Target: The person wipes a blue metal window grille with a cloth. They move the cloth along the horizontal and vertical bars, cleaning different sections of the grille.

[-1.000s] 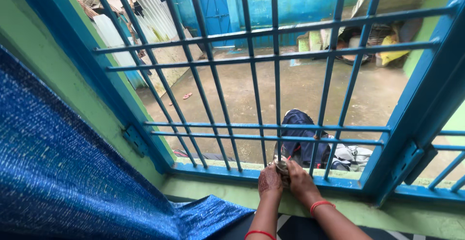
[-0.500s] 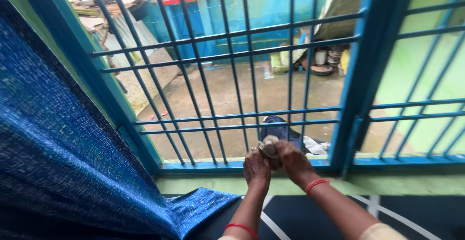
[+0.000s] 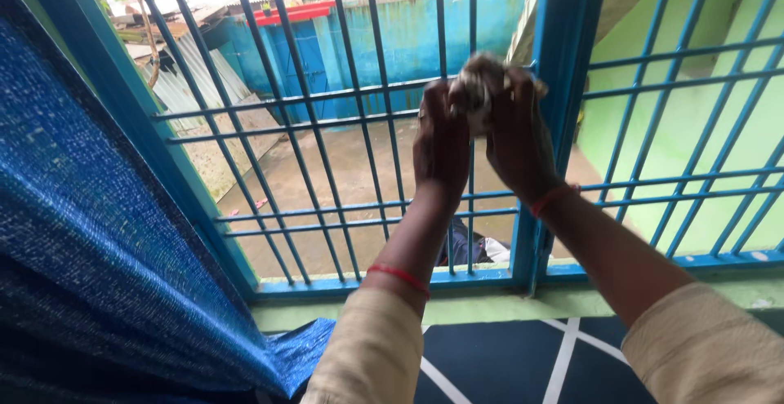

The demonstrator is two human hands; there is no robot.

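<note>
Head view shows our left hand (image 3: 441,144) and right hand (image 3: 516,136) both squeezed tight on a scrunched grey rag (image 3: 479,84), held high against a blue window bar (image 3: 472,12) to rub it, the wet yard (image 3: 359,167) far behind.

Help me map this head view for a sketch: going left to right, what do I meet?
Blue curtain → blue window grille → left hand → crumpled rag in both hands → right hand → thick blue frame post → green wall outside.
</note>
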